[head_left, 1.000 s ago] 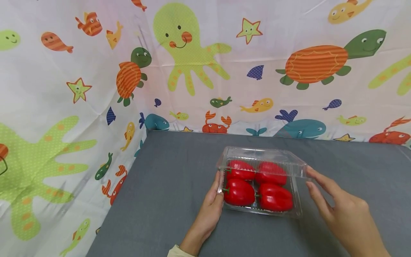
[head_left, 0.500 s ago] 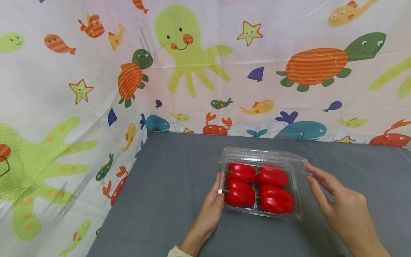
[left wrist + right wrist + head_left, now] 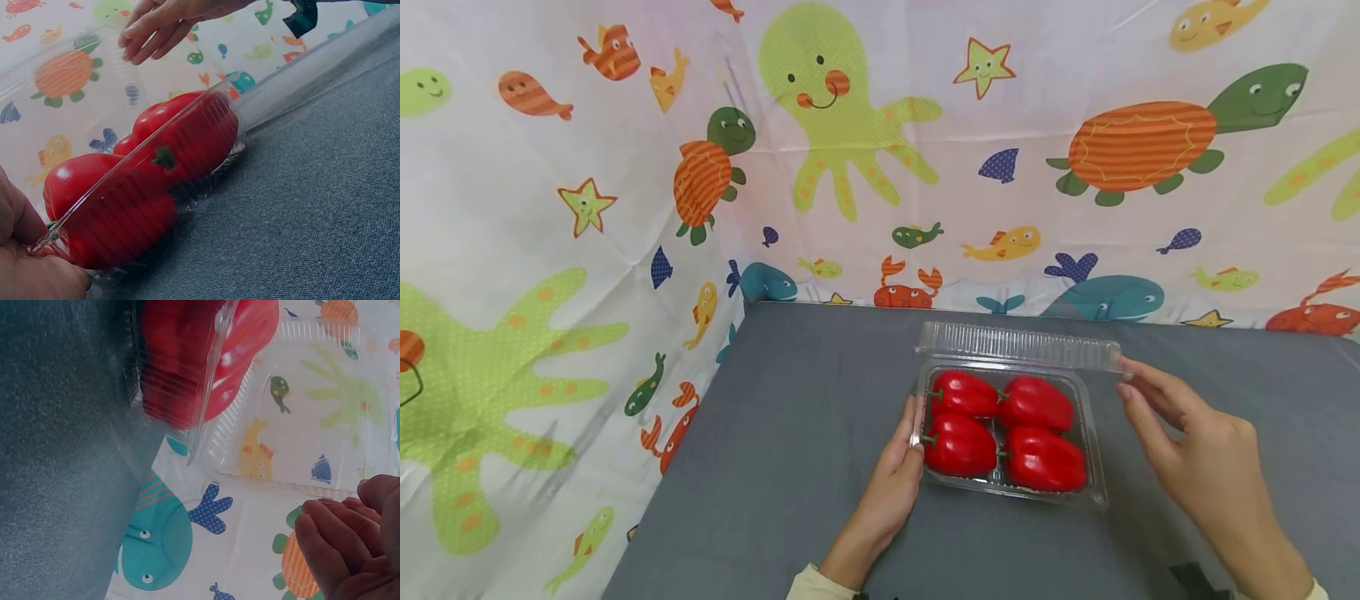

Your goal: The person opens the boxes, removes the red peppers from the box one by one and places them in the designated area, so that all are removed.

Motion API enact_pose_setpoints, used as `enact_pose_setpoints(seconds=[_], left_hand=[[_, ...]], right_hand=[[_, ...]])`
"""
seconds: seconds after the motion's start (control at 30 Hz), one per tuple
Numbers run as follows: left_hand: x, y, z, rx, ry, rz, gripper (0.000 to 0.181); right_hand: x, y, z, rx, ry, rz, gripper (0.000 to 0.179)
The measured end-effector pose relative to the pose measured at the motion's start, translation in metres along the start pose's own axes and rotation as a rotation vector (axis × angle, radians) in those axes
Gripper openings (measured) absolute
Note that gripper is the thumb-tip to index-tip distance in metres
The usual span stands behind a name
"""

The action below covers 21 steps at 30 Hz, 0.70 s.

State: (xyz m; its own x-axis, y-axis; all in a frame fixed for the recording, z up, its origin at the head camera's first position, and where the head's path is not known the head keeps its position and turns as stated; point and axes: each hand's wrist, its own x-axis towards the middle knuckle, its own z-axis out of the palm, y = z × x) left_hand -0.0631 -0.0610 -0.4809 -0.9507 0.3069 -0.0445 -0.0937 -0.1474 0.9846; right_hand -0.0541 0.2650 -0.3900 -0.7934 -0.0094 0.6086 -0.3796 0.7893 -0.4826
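A clear plastic hinged container (image 3: 1015, 493) lies on the grey cloth with several red bell peppers (image 3: 1045, 458) in it. Its ribbed lid (image 3: 1018, 343) stands raised along the far side. With thumb and fingers, my left hand (image 3: 887, 479) grips the container's left edge; the left wrist view shows the thumb over the rim (image 3: 134, 164). At the lid's right corner is my right hand (image 3: 1198, 450), its index fingertip touching the edge and the thumb apart below. In the right wrist view, its fingers (image 3: 331, 540) stretch beside the lid (image 3: 300, 412).
Grey cloth (image 3: 790, 433) covers the table. A white curtain (image 3: 880, 75) printed with sea animals hangs behind and on the left side. A dark strap-like piece (image 3: 1195, 577) shows near the right wrist.
The lid has swung up and away from the peppers toward the back, with my right hand's fingertips following its corner. My left hand keeps its hold on the container's left edge.
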Motion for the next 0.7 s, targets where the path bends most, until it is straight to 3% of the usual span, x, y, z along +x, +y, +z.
enact_pose_setpoints(seconds=[0.7], left_hand=[[0.002, 0.001, 0.001, -0.026, 0.007, -0.007, 0.068]], right_hand=[[0.014, 0.017, 0.017, 0.09, 0.046, 0.043, 0.04]])
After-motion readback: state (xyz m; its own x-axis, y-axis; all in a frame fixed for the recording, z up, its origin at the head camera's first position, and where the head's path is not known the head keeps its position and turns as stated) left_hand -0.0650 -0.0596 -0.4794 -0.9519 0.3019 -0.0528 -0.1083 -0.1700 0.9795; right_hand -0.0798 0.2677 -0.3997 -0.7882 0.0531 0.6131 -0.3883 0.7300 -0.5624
